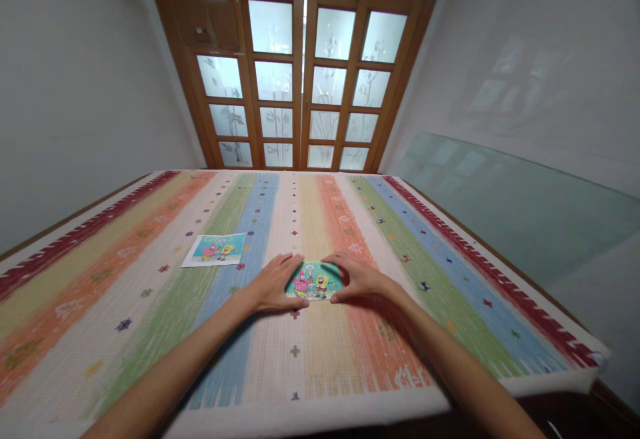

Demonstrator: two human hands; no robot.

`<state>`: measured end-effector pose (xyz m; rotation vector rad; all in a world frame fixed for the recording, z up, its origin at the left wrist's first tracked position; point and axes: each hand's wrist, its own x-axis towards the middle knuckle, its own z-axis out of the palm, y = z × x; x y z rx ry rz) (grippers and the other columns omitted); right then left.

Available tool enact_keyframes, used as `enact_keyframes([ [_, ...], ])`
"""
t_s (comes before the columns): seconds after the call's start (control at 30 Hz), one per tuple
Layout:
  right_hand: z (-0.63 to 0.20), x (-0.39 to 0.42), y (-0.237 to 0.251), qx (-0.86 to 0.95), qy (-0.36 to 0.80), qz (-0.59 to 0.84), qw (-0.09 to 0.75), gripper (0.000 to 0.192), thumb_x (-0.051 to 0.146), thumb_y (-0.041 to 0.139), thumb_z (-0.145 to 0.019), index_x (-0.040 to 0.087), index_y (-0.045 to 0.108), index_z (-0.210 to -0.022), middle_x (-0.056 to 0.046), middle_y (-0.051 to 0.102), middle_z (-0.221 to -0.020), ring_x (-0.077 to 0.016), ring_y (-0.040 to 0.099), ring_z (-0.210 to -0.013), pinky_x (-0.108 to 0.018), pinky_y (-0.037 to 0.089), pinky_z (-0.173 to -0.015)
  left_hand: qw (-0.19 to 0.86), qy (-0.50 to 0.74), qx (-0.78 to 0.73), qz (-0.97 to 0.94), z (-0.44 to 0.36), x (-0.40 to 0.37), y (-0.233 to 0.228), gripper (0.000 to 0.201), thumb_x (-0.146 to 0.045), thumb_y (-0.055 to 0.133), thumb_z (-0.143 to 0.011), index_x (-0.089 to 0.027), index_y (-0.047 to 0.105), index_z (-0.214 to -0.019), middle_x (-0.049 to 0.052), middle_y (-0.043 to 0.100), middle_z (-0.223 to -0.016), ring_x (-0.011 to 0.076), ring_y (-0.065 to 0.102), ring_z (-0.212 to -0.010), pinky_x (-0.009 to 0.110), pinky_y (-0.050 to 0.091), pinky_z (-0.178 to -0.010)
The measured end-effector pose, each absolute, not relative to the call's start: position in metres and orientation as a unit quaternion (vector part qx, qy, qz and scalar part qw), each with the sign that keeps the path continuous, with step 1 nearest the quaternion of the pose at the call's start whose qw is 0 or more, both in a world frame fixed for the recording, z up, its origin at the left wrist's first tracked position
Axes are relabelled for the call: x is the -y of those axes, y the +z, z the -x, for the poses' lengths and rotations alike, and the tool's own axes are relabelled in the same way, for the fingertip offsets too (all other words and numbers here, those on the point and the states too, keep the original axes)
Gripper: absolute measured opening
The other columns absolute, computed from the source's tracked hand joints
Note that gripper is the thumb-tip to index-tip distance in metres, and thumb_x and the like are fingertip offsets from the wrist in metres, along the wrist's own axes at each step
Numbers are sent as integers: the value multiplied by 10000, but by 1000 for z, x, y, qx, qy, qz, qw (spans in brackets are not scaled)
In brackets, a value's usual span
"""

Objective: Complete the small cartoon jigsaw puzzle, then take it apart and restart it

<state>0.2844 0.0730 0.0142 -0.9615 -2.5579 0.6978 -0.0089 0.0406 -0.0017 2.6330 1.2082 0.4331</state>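
A small cartoon picture panel (pixel 314 280) lies on the striped cover between my two hands. It shows a pink starfish, a pale figure and a yellow square figure on teal. My left hand (pixel 280 282) curves round its left end, thumb at the near edge and fingers at the far edge. Round the right end my right hand (pixel 357 277) grips it the same way. Both ends are partly hidden by the hands. Farther left lies a white-bordered print (pixel 216 250) with a similar cartoon, untouched. Whether the panel is one piece or several, I cannot tell.
The cover (pixel 295 372) with coloured stripes spreads over the wide, flat surface, its near edge below my arms. A pale green glass-like panel (pixel 500 205) leans by the right wall. Wooden doors (pixel 304 92) with frosted panes stand beyond the far edge.
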Motion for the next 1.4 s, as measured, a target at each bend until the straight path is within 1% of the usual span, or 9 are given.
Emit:
enact_keyframes([
  [0.13,-286,-74,10,892,241,342,170,962,518,963,-566,189,588,-1388,-146,596,-1284,-345,553,-1216,-525,447,-1063,110,196,-396,-890,8,-39,-6,866,-589,757,-799,-164,429,-1479,198,535,-1484,389,488,-1379,561,410,-1149],
  [0.27,-284,-64,7,886,248,340,195,959,550,922,-629,220,535,-1442,-145,572,-1355,-349,513,-1275,-550,418,-1094,111,227,-382,-889,9,-35,-7,819,-543,779,-799,-172,446,-1449,184,581,-1415,369,543,-1309,551,446,-1117],
  [0.37,-279,-57,4,890,239,333,199,935,566,893,-666,208,529,-1449,-172,538,-1419,-367,480,-1321,-579,387,-1121,114,240,-376,-888,8,-34,-6,823,-521,792,-794,-175,432,-1448,179,596,-1385,354,567,-1274,534,470,-1091],
  [0.63,-267,-52,0,891,217,331,221,825,470,853,-712,185,533,-1417,-169,575,-1348,-347,528,-1255,-565,432,-1085,113,268,-357,-888,8,-34,-6,800,-562,768,-807,-176,441,-1427,175,622,-1338,351,599,-1227,534,496,-1052],
  [0.83,-266,-50,-3,890,209,330,235,896,503,856,-708,202,477,-1462,-188,524,-1457,-368,476,-1348,-594,382,-1133,113,287,-360,-880,8,-33,-6,734,-592,717,-851,-188,463,-1409,168,638,-1307,345,620,-1193,533,522,-1008],
  [0.97,-265,-48,-1,887,217,329,239,816,465,839,-733,193,495,-1421,-175,579,-1370,-347,526,-1274,-563,436,-1087,103,297,-351,-882,8,-33,-4,709,-588,710,-867,-196,460,-1402,161,641,-1292,333,631,-1166,526,535,-986],
  [1.2,-260,-45,4,879,223,322,272,753,380,851,-684,229,526,-1346,-136,533,-1316,-332,530,-1234,-544,460,-1065,89,318,-333,-883,6,-33,-3,658,-551,727,-872,-206,465,-1368,136,650,-1257,309,627,-1137,492,539,-964],
  [1.3,-259,-45,8,875,239,316,278,725,362,858,-684,256,531,-1323,-112,528,-1276,-316,546,-1199,-524,483,-1043,85,322,-322,-886,6,-33,-2,625,-519,722,-884,-213,471,-1367,128,651,-1262,303,614,-1153,483,523,-987],
  [1.4,-259,-46,10,871,257,311,281,736,359,865,-675,278,531,-1327,-91,524,-1252,-304,555,-1173,-514,493,-1032,85,307,-319,-893,6,-33,0,661,-503,726,-870,-226,458,-1408,126,634,-1307,315,587,-1200,502,488,-1038],
])
